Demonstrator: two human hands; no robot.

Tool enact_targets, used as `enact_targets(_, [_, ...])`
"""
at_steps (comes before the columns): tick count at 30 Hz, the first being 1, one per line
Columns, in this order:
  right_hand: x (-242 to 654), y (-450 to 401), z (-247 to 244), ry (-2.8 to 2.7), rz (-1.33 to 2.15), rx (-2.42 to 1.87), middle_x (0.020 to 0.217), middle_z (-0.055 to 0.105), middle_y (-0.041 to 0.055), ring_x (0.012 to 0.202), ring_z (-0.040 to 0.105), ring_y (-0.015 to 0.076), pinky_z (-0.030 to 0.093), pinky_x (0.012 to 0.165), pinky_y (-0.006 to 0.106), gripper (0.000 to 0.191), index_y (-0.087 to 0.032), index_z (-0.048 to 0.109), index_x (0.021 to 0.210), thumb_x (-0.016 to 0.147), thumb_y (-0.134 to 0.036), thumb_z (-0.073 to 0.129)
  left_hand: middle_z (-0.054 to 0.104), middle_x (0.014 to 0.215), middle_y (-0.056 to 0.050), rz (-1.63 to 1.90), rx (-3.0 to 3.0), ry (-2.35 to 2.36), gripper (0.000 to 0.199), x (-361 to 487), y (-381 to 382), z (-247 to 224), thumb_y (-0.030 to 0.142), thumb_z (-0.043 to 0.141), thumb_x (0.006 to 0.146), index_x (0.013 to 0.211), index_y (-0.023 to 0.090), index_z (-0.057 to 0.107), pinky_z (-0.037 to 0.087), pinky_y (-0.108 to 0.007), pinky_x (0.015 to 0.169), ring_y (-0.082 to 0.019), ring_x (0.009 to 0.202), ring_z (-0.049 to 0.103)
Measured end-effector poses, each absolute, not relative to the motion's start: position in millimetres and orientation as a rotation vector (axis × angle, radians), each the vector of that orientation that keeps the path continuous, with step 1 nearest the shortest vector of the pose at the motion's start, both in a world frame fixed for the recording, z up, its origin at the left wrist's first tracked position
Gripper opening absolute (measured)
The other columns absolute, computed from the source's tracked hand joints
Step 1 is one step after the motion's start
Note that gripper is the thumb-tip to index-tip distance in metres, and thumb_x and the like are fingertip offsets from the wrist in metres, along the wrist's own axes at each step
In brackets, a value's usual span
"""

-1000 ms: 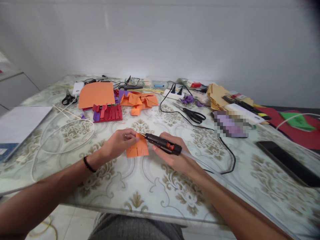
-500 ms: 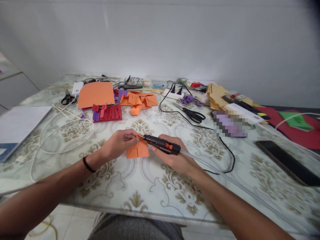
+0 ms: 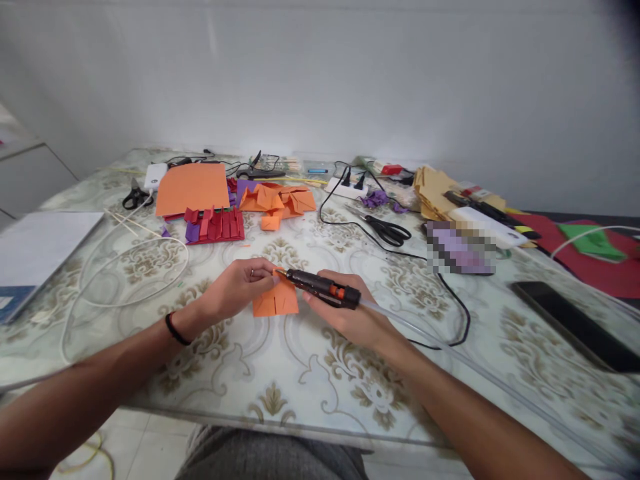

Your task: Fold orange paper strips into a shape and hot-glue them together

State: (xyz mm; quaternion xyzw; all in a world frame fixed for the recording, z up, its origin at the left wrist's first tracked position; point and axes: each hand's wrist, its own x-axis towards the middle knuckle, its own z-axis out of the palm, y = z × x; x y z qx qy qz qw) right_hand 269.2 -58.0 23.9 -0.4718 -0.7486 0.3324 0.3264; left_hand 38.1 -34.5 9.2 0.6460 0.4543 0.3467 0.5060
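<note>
My right hand is wrapped round a black hot glue gun with an orange part near its rear. A long clear glue stick trails from its back end. The nozzle meets the upper part of a small folded orange paper piece, which has a slit at its lower edge. On the left side, my left hand pinches that paper near its top, with the fingertips close to the nozzle. The fingers partly hide the paper's upper left.
Beyond my hands lie folded red paper pieces, folded orange pieces and an orange sheet. Black-handled scissors and a white power strip are farther right. A phone lies at right, and a white cable loops at left.
</note>
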Motion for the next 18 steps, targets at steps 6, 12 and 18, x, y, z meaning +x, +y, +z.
enact_targets(6, [270.3,-58.4,24.7,-1.934,0.885,-1.247,0.059,0.054,-0.0019,0.055,0.046,0.0145,0.032,0.05,0.028,0.028,-0.022,0.054,0.065,0.087,-0.036,0.065,0.064,0.077,0.0,0.824,1.564,1.111,0.023,36.0,-33.1,9.7,0.037,0.067,0.09,0.092,0.015,0.07,0.037,-0.024,0.064,-0.012,0.07,0.053])
enact_targets(12, [270.5,-58.8,25.3,-1.898,0.916,-1.263,0.059,0.052,-0.0017,0.053,0.044,0.0142,0.03,0.049,0.028,0.027,-0.022,0.053,0.064,0.085,-0.035,0.065,0.065,0.078,-0.001,0.829,1.532,1.103,0.023,35.1,-34.1,11.5,0.037,0.068,0.09,0.093,0.015,0.069,0.037,-0.024,0.066,-0.013,0.071,0.054])
enact_targets(18, [270.7,-57.6,24.6,-1.889,0.919,-1.259,0.058,0.052,-0.0018,0.053,0.044,0.0136,0.03,0.048,0.027,0.028,-0.021,0.053,0.064,0.085,-0.035,0.065,0.065,0.079,-0.001,0.873,1.556,1.109,0.024,34.3,-33.4,12.8,0.039,0.068,0.089,0.089,0.015,0.07,0.038,-0.024,0.064,-0.013,0.07,0.053])
